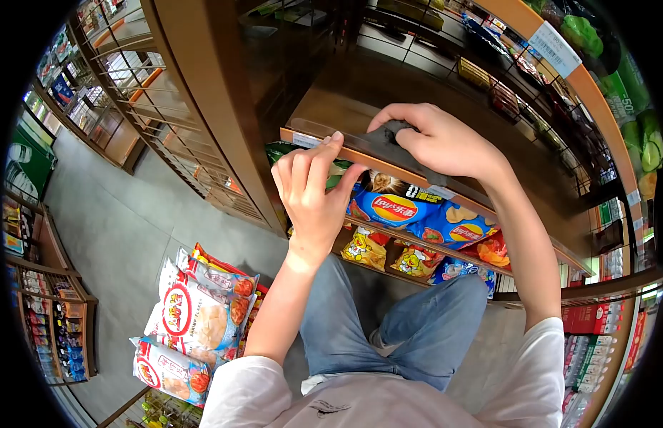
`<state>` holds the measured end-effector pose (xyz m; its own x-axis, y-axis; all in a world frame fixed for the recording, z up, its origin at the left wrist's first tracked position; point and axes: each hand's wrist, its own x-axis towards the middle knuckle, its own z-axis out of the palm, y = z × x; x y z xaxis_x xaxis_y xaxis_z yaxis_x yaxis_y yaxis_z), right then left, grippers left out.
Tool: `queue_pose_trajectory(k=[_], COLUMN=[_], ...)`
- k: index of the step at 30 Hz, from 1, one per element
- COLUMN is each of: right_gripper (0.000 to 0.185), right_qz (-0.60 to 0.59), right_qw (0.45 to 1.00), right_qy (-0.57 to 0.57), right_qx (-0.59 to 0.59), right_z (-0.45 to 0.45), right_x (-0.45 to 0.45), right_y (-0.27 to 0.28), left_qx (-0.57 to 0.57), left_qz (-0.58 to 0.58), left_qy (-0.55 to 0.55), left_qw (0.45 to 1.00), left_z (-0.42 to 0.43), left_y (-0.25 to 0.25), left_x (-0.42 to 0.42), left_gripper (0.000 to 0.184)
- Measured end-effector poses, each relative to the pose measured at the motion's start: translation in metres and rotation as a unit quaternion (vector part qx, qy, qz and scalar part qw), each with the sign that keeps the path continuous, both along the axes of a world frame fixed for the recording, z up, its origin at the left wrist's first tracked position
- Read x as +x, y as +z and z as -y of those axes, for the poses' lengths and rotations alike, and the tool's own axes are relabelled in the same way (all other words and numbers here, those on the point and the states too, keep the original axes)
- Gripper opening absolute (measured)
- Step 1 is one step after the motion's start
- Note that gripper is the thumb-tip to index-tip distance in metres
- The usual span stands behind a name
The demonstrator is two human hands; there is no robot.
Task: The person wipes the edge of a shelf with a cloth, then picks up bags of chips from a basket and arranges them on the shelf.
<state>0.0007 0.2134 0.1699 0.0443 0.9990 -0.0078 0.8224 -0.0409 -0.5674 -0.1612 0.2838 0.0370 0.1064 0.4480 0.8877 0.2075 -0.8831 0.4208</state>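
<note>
Dark cloth in hand at a store shelf

At far left, snack bags (203, 324) sit piled beside the person. The left hand (308, 182) is half open, thumb apart, fingertips at the shelf's front edge (388, 164); whether it grips the edge, I cannot tell. Below that edge, blue chip bags (393, 209) fill the next tier. Just above it, on the shelf board (338, 100), lies a dark grey cloth (390, 143), bunched under the curled fingers of the right hand (446, 143), which holds it.
</note>
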Motion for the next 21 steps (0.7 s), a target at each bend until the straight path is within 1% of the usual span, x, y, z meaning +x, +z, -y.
queue_pose_trajectory(k=[3,7,9,11,13,17,19,21], right_gripper=[0.035,0.034,0.038,0.041,0.039,0.037,0.032,0.031], right_qz=[-0.015,-0.008,0.019,0.016,0.006,-0.004,0.007,0.016], right_qw=[1.000,1.000,1.000,0.999,1.000,1.000,1.000,1.000], right_qy=[0.003,0.003,0.020,0.030,0.017,0.023,0.028,0.024], right_qx=[-0.004,-0.025,-0.013,0.006,0.005,0.016,0.010,0.003], right_z=[0.008,0.013,0.015,0.014,0.013,0.012,0.011,0.009], right_x=[0.001,-0.005,-0.008,-0.004,-0.005,-0.001,0.000,-0.003], right_y=[0.003,0.011,0.013,0.008,0.007,0.002,0.001,0.004], left_qx=[0.001,0.000,-0.004,-0.005,-0.008,-0.014,-0.015,-0.014], left_qz=[-0.003,0.004,0.003,0.004,0.004,0.010,0.015,0.014], left_qy=[-0.005,-0.011,-0.013,-0.018,-0.019,-0.029,-0.032,-0.030], left_qw=[1.000,1.000,1.000,1.000,1.000,0.999,0.999,0.999], left_z=[-0.001,-0.001,0.000,0.000,0.000,0.001,0.001,0.001], left_y=[0.000,-0.002,-0.001,-0.001,-0.001,0.000,-0.001,-0.001], left_x=[-0.001,0.000,0.000,0.000,-0.001,0.000,0.000,0.001], left_gripper=[0.055,0.055,0.055,0.055,0.055,0.055,0.055,0.056])
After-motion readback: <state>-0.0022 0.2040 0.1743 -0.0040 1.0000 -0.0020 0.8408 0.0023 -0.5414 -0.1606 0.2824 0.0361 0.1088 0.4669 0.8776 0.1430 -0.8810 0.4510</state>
